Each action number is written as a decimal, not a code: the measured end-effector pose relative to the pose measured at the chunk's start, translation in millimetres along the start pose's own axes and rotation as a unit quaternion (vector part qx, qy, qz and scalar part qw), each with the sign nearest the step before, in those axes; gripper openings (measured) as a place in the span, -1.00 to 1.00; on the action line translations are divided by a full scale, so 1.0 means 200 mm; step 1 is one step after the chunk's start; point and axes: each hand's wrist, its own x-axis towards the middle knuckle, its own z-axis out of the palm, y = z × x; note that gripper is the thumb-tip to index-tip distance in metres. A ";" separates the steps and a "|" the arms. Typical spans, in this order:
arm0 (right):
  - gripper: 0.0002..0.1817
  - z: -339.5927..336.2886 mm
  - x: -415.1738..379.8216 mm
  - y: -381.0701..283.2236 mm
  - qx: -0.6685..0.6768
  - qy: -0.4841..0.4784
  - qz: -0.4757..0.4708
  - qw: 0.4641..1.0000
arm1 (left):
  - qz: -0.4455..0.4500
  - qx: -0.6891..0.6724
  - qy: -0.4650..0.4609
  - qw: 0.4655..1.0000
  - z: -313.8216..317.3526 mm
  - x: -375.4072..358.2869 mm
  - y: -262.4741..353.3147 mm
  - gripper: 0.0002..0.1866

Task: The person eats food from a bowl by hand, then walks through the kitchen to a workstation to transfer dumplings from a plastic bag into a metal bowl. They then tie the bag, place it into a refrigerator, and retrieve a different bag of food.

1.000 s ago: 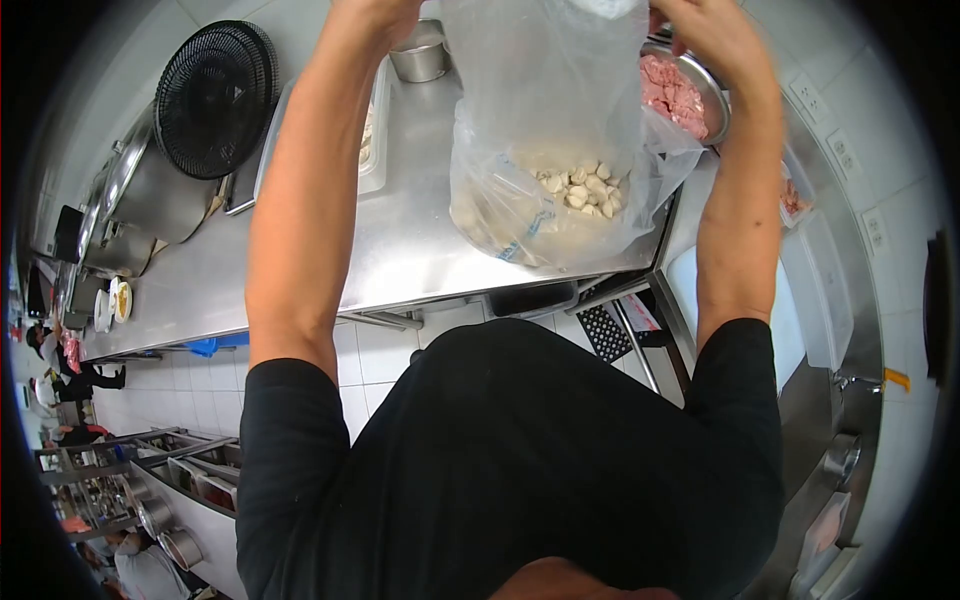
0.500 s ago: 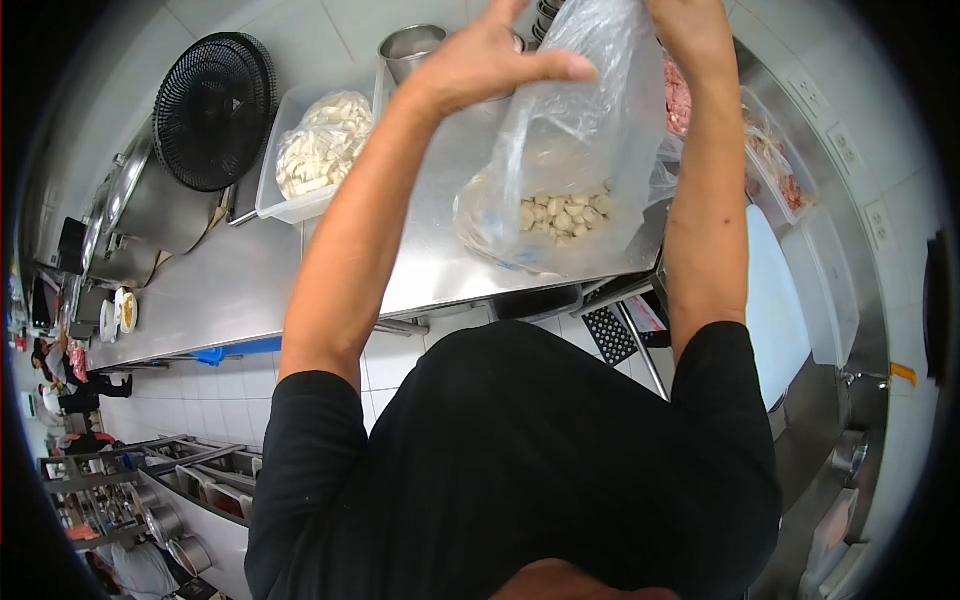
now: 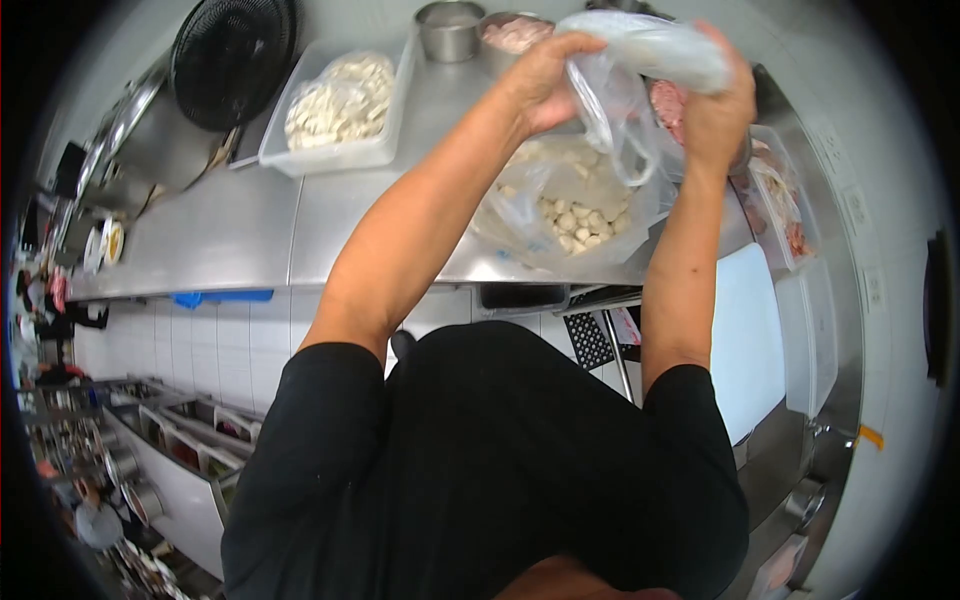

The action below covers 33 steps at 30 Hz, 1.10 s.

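Observation:
A clear plastic bag (image 3: pixel 520 225) with pale, round chunks (image 3: pixel 582 222) in it rests on the steel counter near its front edge. Above it, my right hand (image 3: pixel 722 105) is wrapped round the bunched upper part of the plastic (image 3: pixel 655 45). My left hand (image 3: pixel 552 80) is at the left side of this plastic, fingers bent against its edge. A loose loop of plastic hangs between my hands over the chunks. Behind my right hand, pink minced meat (image 3: pixel 668 108) partly shows.
Left on the counter (image 3: pixel 235 235) stands a tub (image 3: pixel 385 150) of white pieces, beside a black fan-like round object (image 3: pixel 232 60). Metal containers (image 3: pixel 449 40) stand at the back. At right are a tub of meat (image 3: pixel 785 200) and a pale blue board (image 3: pixel 748 340). People appear far left.
My left hand has come down onto the plastic from above. The bag's top, stretched upward before, is now bunched and folded over between my hands. The camera view has shifted slightly.

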 end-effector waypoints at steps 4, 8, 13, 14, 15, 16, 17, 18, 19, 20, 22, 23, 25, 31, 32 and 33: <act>-0.53 0.21 -0.17 -0.18 -0.076 -0.313 0.012 0.947 | 0.036 0.019 0.046 0.998 -0.08 -0.16 0.06 -0.73; -0.45 0.38 -0.27 -0.40 0.033 -0.489 -0.093 0.867 | 0.125 0.165 0.172 0.963 -0.18 -0.65 0.18 -0.80; -0.37 0.28 -0.26 -0.76 0.217 -0.554 -0.012 0.804 | 0.258 0.255 0.411 0.837 -0.41 -1.64 0.26 -0.67; -0.38 0.24 -0.27 -0.79 0.238 -0.562 0.043 0.791 | 0.306 0.264 0.430 0.808 -0.47 -1.85 0.24 -0.62; -0.45 0.20 -0.30 -0.81 0.253 -0.537 0.091 0.799 | 0.292 0.311 0.464 0.777 -0.55 -2.10 0.21 -0.59; -0.47 0.15 -0.33 -0.83 0.241 -0.536 0.134 0.798 | 0.296 0.287 0.490 0.768 -0.64 -2.36 0.13 -0.66; -0.48 0.08 -0.35 -0.85 0.226 -0.537 0.176 0.793 | 0.274 0.250 0.564 0.738 -0.69 -2.61 0.01 -0.71; -0.50 0.00 -0.37 -0.85 0.211 -0.538 0.218 0.786 | 0.265 0.180 0.624 0.713 -0.71 -2.83 -0.14 -0.76; -0.51 -0.07 -0.41 -0.84 0.185 -0.539 0.230 0.789 | 0.261 0.119 0.647 0.707 -0.77 -3.10 -0.33 -0.75; -0.53 -0.13 -0.44 -0.83 0.163 -0.533 0.240 0.795 | 0.262 0.063 0.663 0.699 -0.84 -3.30 -0.53 -0.73; -0.55 -0.27 -0.47 -0.83 0.121 -0.508 0.269 0.809 | 0.289 0.003 0.623 0.727 -0.93 -3.50 -0.91 -0.68; -0.55 -0.33 -0.48 -0.82 0.108 -0.486 0.277 0.822 | 0.229 -0.048 0.615 0.753 -0.89 -3.41 -0.94 -0.64; -0.56 -0.47 -0.48 -0.81 0.078 -0.449 0.296 0.839 | 0.114 -0.119 0.584 0.795 -0.79 -3.08 -0.95 -0.51; -0.53 -0.72 -0.50 -0.88 -0.003 -0.443 0.356 0.823 | 0.089 -0.168 0.424 0.885 -1.28 -2.15 -0.74 -0.59; -0.52 -0.76 -0.51 -0.88 -0.008 -0.442 0.363 0.820 | 0.094 -0.192 0.412 0.886 -1.18 -2.01 -0.59 -0.58; -0.52 -0.81 -0.53 -0.86 -0.019 -0.435 0.382 0.815 | 0.057 -0.184 0.495 0.847 -1.18 -1.92 -0.54 -0.51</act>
